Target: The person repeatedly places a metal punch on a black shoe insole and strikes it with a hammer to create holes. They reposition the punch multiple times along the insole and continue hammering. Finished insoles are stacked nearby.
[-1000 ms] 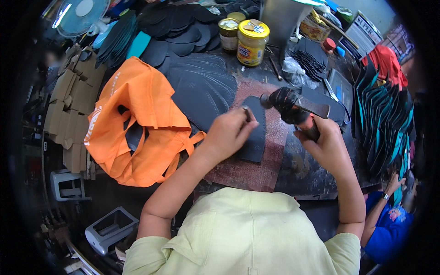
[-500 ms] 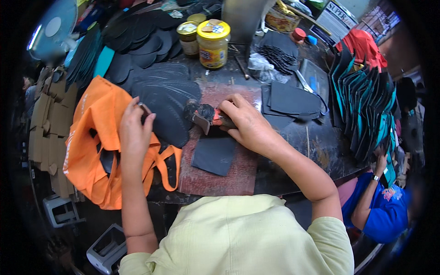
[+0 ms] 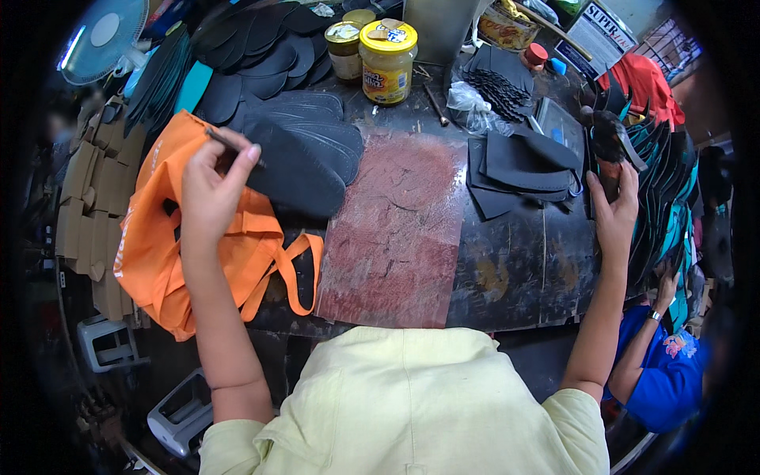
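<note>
My left hand point(image 3: 207, 190) is raised over the orange cloth bag point(image 3: 170, 261), its thumb and fingers pinched on a thin dark stick-like tool point(image 3: 226, 140). Just beyond it, a plain black sole-shaped piece point(image 3: 293, 170) lies on a pile of black soles point(image 3: 344, 146) with stitch-like lines. Far to the right, my right hand point(image 3: 616, 207) is closed round the handle of a hammer point(image 3: 609, 142), which has a dark wrapped head and a reddish band. The hammer is beside the hanging row of black and teal pieces point(image 3: 673, 186). Between my hands, a worn reddish mat point(image 3: 392, 237) covers part of the dark table.
A yellow-lidded jar point(image 3: 388, 67) and an open tin point(image 3: 344, 51) stand at the back. Flat black pieces point(image 3: 526, 162) are stacked right of the mat. A person in blue point(image 3: 661, 364) works at the right. Plastic stools point(image 3: 182, 412) stand at lower left.
My right hand has swung from the mat to the far right with the hammer. The black piece has left the mat. A plain sole-shaped piece now tops the left pile.
</note>
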Motion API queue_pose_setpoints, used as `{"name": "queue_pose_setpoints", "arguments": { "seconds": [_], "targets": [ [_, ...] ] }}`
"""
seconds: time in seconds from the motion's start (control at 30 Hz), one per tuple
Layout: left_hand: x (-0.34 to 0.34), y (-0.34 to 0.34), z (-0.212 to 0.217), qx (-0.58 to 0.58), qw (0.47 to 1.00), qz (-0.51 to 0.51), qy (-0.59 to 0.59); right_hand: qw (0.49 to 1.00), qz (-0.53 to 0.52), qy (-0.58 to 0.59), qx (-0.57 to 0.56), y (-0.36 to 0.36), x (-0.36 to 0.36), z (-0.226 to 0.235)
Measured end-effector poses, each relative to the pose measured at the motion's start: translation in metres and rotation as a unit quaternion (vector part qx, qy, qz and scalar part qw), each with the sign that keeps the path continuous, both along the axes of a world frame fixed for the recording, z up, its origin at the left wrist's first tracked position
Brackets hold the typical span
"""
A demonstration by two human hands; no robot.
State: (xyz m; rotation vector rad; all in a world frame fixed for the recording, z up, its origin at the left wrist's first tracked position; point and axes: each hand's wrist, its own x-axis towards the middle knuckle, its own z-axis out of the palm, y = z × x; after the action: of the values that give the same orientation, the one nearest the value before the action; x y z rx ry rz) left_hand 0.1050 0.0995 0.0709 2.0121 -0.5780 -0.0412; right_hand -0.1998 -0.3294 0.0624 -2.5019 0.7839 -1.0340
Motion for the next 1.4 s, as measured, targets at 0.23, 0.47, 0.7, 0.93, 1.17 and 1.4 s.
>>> {"name": "queue_pose_setpoints", "arguments": {
  "seconds": [0.23, 0.47, 0.7, 0.93, 1.17, 1.4],
  "targets": [
    [-0.02, -0.086, -0.013, 0.033, 0.959, -0.271, 0.074, 0.95, 0.204, 0.094, 0.216, 0.08, 0.001, 0.008],
    [-0.036, -0.105, -0.037, 0.188, 0.953, -0.229, -0.066, 0.884, 0.326, 0.289, 0.166, 0.133, 0.03, 0.006],
    [-0.065, -0.121, -0.061, -0.031, 0.971, -0.225, -0.075, 0.871, 0.304, 0.349, 0.165, 0.132, 0.028, -0.007],
    [-0.068, -0.122, -0.073, 0.03, 0.972, -0.229, -0.041, 0.899, 0.246, 0.328, 0.155, 0.116, 0.012, -0.002],
    [-0.069, -0.122, -0.068, 0.05, 0.965, -0.246, -0.074, 0.918, 0.27, 0.246, 0.153, 0.118, 0.016, 0.031],
    [-0.072, -0.124, -0.061, 0.089, 0.959, -0.242, -0.119, 0.932, 0.314, 0.158, 0.086, 0.122, 0.015, 0.077]
  ]
}}
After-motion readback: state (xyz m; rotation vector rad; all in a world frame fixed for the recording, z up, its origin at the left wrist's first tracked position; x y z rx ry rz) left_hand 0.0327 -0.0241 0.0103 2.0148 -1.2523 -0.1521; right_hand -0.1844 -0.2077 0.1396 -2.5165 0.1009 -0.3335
